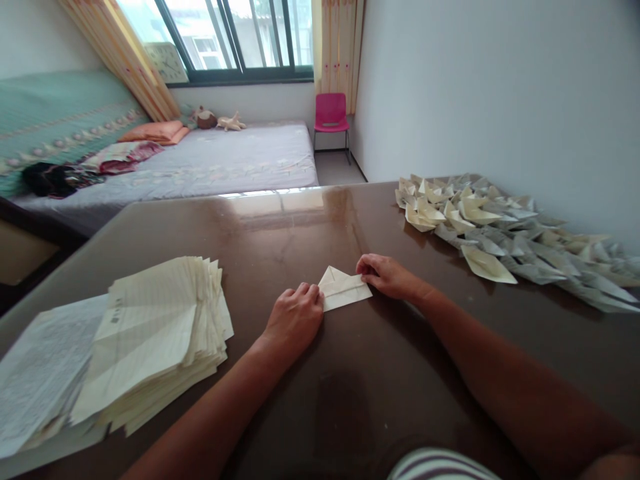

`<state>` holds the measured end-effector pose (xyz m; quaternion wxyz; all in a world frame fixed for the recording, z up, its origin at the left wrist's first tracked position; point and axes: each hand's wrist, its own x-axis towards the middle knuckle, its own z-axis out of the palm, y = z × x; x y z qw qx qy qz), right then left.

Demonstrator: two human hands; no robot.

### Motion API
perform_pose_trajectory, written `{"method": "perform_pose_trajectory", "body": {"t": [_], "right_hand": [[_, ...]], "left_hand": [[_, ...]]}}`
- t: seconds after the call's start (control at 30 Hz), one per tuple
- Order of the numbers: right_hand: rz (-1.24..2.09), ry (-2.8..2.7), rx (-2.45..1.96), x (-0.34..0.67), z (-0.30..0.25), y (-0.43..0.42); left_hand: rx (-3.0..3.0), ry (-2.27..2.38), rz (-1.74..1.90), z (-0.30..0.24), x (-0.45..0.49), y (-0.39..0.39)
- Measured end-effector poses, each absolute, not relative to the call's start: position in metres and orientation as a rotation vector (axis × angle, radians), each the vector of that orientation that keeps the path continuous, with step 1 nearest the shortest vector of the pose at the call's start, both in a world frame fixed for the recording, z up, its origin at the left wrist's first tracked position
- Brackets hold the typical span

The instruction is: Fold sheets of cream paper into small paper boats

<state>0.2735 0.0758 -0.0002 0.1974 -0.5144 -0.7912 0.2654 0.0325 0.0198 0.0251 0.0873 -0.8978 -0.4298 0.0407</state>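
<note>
A small folded piece of cream paper (343, 291) lies on the dark brown table (310, 220), with a triangular flap pointing up. My left hand (294, 319) has its fingers curled and presses the paper's left end. Over at the right end, my right hand (387, 275) pinches the paper's edge with closed fingers. Both hands rest on the tabletop, one on each side of the paper.
A thick stack of lined paper sheets (150, 340) sits at the left, overlapping grey printed sheets (40, 367). Several folded paper boats (500, 227) are heaped at the right by the wall. Beyond the table are a bed (210, 160) and a pink chair (331, 117).
</note>
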Motion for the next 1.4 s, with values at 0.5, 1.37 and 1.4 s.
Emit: {"method": "perform_pose_trajectory", "body": {"t": [0.5, 1.37, 1.4], "right_hand": [[0.57, -2.309, -1.553, 0.266, 0.003, 0.066], [0.592, -2.259, -1.727, 0.26, 0.001, 0.067], [0.586, -2.259, -1.725, 0.26, 0.0, 0.067]], "left_hand": [[-2.683, -1.302, 0.125, 0.022, 0.036, 0.018], [-2.862, -1.286, -0.132, 0.028, 0.063, 0.063], [-2.882, -1.272, -0.119, 0.026, 0.064, 0.068]]}}
